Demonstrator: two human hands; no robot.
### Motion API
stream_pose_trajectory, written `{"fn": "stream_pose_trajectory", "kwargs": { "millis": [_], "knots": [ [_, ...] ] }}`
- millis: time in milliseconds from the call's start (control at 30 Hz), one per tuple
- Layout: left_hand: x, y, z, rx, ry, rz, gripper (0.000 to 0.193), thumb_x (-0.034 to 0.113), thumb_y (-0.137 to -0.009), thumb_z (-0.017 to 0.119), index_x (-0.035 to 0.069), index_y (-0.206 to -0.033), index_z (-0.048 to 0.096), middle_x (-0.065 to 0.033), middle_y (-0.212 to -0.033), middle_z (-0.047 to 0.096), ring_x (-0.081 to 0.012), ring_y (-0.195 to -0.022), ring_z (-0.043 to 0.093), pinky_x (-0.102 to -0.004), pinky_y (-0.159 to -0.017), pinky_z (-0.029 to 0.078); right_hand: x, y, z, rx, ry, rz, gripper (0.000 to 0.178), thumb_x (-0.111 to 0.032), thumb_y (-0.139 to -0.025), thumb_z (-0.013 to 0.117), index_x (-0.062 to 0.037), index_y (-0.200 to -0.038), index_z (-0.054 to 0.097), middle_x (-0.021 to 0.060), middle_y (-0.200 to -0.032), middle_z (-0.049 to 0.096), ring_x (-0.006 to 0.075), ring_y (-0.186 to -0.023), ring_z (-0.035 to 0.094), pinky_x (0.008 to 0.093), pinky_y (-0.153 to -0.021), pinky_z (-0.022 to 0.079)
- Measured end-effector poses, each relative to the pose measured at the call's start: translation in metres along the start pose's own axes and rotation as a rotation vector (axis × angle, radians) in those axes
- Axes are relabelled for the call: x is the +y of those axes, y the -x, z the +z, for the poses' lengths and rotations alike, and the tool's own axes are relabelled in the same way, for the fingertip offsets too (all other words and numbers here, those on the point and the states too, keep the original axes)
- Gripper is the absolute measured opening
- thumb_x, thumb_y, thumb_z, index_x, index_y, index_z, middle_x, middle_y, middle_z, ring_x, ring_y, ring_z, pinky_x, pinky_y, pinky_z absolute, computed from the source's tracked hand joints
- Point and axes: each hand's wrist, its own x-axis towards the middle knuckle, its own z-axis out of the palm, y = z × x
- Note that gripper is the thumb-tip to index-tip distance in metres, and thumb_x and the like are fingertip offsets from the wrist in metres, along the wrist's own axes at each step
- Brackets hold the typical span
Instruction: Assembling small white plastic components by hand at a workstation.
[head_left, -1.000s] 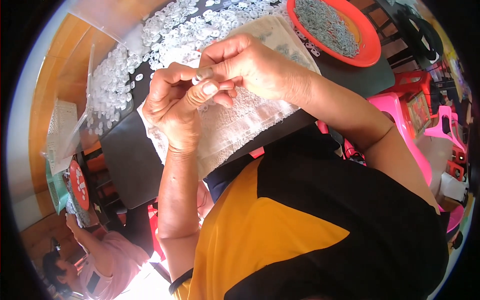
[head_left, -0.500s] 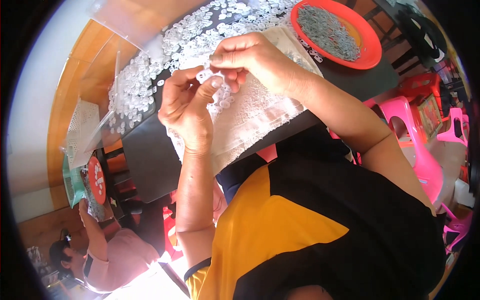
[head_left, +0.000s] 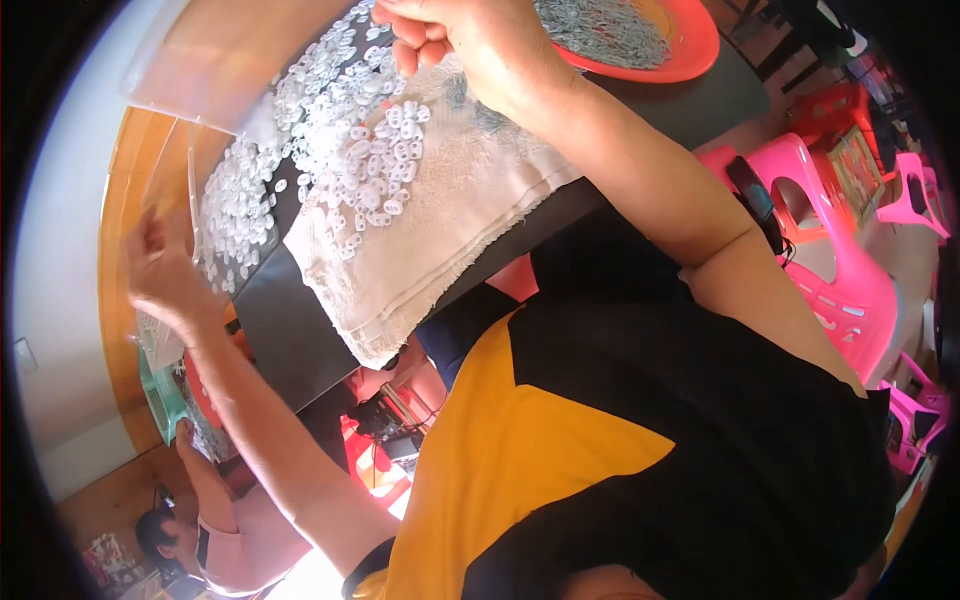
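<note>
"At the top edge, what's your right grip point(head_left: 480, 50) holding?"

"I can't tell: it's curled, partly cut off. My blurred left grip point(head_left: 165, 270), left of the towel point(head_left: 440, 250), I can't read either."

"What's done?"

"No finished work that I can make out. White pieces point(head_left: 365, 175) lie on the towel and across the desk point(head_left: 285, 335); grey pins point(head_left: 610, 35) lie in the red dish point(head_left: 700, 55). I'd judge plenty is left."

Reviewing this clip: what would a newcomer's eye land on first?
Probably the many white pieces, heaped on the cloth and across the dark table at upper left. Next, the red plate of grey bits at the top, right of centre. Then the blurred left hand, far out at the left.
</note>
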Motion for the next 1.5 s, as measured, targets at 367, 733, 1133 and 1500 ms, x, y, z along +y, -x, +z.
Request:
{"fn": "stream_pose_trajectory", "kwargs": {
  "millis": [367,733,1133,1500],
  "knots": [
    [0.134,0.099,0.137,-0.529,0.253,0.503,0.006,0.001,-0.076,0.062,0.006,-0.081,0.062,-0.0105,-0.082,0.059,-0.0312,-0.075,0.062,-0.0414,-0.065,0.051,-0.012,0.002,-0.001,0.073,-0.018,-0.086,0.024,-0.013,-0.095,0.058,-0.0047,-0.073,0.057,0.0011,-0.062,0.053,0.0100,-0.051,0.054,0.0214,-0.047,0.041],
    [0.136,0.097,0.150,-0.592,0.099,0.485,0.003,0.007,-0.080,0.061,0.006,-0.078,0.059,-0.0122,-0.085,0.064,-0.0331,-0.075,0.064,-0.0442,-0.064,0.052,-0.015,0.003,-0.001,0.036,-0.032,0.004,0.023,-0.015,-0.096,0.058,-0.0038,-0.076,0.059,-0.0006,-0.062,0.053,0.0075,-0.050,0.051,0.0201,-0.046,0.039],
    [0.130,0.086,0.088,-0.771,1.166,-0.744,0.014,0.008,-0.086,0.063,-0.005,-0.091,0.063,-0.0083,-0.073,0.061,-0.0126,-0.056,0.053,-0.0241,-0.042,0.036,-0.006,-0.002,-0.003,-0.110,0.341,0.010,0.021,-0.008,-0.090,0.061,-0.0001,-0.071,0.060,0.0042,-0.061,0.055,0.0124,-0.050,0.052,0.0256,-0.047,0.040],
    [0.105,0.099,0.097,-0.767,1.640,-0.874,0.019,0.010,-0.091,0.057,-0.007,-0.100,0.058,-0.0112,-0.079,0.060,-0.0169,-0.059,0.054,-0.0264,-0.042,0.037,0.014,-0.002,-0.013,-0.557,0.936,-0.211,0.012,-0.011,-0.078,0.071,-0.0037,-0.087,0.068,0.0080,-0.069,0.064,0.0170,-0.060,0.061,0.0324,-0.061,0.047]
  ]
}}
